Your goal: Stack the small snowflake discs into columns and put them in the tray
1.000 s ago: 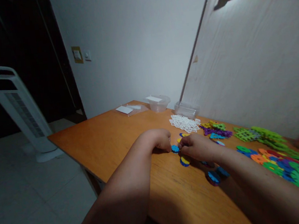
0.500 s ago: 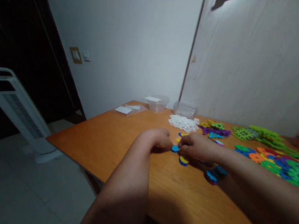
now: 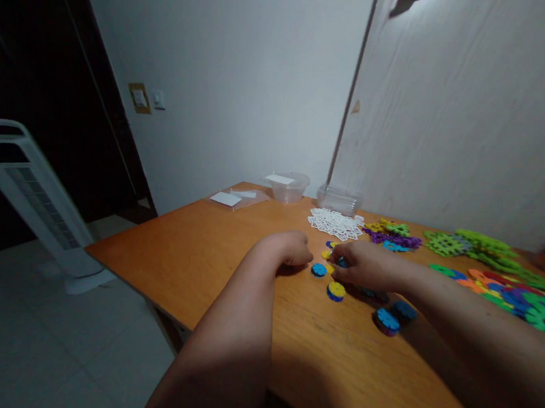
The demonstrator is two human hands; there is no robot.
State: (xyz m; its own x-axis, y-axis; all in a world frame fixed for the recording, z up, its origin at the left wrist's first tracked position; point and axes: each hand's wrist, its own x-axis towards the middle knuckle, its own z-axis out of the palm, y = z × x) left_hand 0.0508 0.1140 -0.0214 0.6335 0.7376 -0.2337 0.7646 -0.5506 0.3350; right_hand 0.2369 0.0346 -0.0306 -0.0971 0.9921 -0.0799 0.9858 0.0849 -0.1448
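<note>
My left hand [image 3: 294, 250] rests on the wooden table with its fingers curled in; whether anything is inside them is hidden. A small blue notched disc [image 3: 318, 270] lies flat just right of it, not touching. My right hand [image 3: 359, 263] is closed in a pinch, a yellow notched disc [image 3: 330, 268] showing at its fingertips. Some blue shows between those fingers too. Below the pinch sits a yellow-topped disc stack [image 3: 335, 291] with blue underneath. Closer to me is a blue-topped stack [image 3: 387, 321], under the right wrist's shadow. More yellow and blue discs [image 3: 330, 245] lie partly behind the right fingers.
White lattice pieces [image 3: 337, 222], purple pieces [image 3: 393, 239] and green pieces [image 3: 449, 243] line the table's back. Large colourful discs [image 3: 544, 313] are heaped at right. A clear bowl [image 3: 288, 189], a clear box [image 3: 339, 199] and a plastic bag [image 3: 239, 199] stand along the wall.
My right hand has drawn slightly right, away from the blue disc, which now lies in full view. My left fingers have come away from that disc.
</note>
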